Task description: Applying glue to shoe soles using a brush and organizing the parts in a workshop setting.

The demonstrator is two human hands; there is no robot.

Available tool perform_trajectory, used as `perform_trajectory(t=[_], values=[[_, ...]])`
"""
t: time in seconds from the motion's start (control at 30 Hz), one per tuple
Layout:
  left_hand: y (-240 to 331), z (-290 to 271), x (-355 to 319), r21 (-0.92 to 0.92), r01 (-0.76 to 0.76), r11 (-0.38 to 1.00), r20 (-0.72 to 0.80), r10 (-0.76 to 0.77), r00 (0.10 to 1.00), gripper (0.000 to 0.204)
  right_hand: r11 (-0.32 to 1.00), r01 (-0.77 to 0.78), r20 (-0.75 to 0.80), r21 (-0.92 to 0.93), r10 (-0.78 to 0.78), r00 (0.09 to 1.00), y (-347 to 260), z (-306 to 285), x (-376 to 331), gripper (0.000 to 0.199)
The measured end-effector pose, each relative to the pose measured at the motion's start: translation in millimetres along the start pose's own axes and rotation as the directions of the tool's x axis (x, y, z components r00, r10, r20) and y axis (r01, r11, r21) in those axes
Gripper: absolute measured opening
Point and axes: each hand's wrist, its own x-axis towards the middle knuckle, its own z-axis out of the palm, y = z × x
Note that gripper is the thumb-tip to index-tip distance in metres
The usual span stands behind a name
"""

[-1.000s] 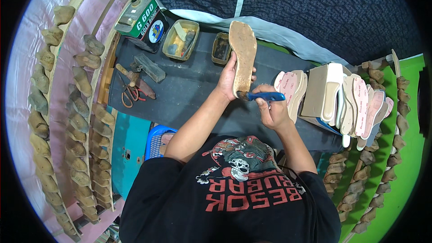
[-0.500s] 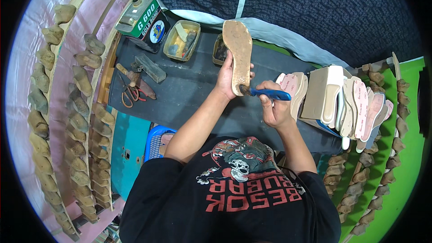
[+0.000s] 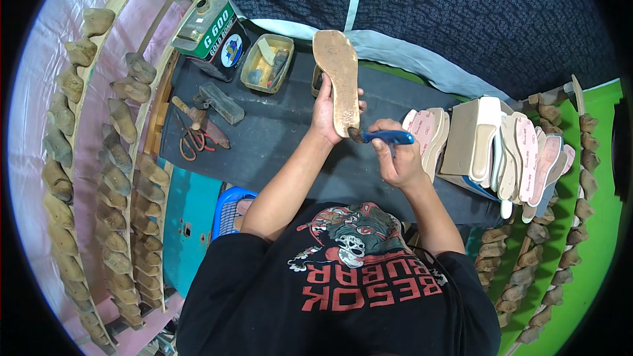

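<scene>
Tan insole (image 3: 337,79), long axis upright in our left hand (image 3: 328,113); brush (image 3: 382,137), gripped by our right hand (image 3: 394,158), meets its lower end from the right.

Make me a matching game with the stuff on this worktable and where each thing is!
Things:
1. tan sole
2. blue-handled brush
3. scissors
4. pink insoles

Places:
A. lying on the dark table, on the person's left side
B. stacked beside the cardboard box
C. gripped in the right hand
D. held up in the left hand

Pairs: 1-D, 2-C, 3-A, 4-B
</scene>
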Motion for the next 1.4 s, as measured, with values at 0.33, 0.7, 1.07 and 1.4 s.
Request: perform_trajectory(t=[0.33,0.7,1.07,1.4], values=[[60,-22,-10,-0.026,-0.211,0.977,0.022,0.212,0.977,0.054,0.741,-0.422,-0.130,0.522,0.559,0.819,49,31,-18,0.020],[52,-65,-39,0.114,-0.171,0.979,-0.169,0.189,0.967,0.059,0.678,-0.460,-0.052,0.573,0.591,0.805,65,82,7,0.023],[57,-59,-41,0.137,-0.165,0.977,-0.121,0.182,0.976,0.043,0.836,-0.538,-0.057,0.110,0.545,0.836,137,129,24,0.024],[61,-69,-35,0.106,-0.159,0.982,-0.146,0.173,0.974,0.049,0.891,-0.442,-0.015,-0.100,0.443,0.896,130,125,20,0.032]])
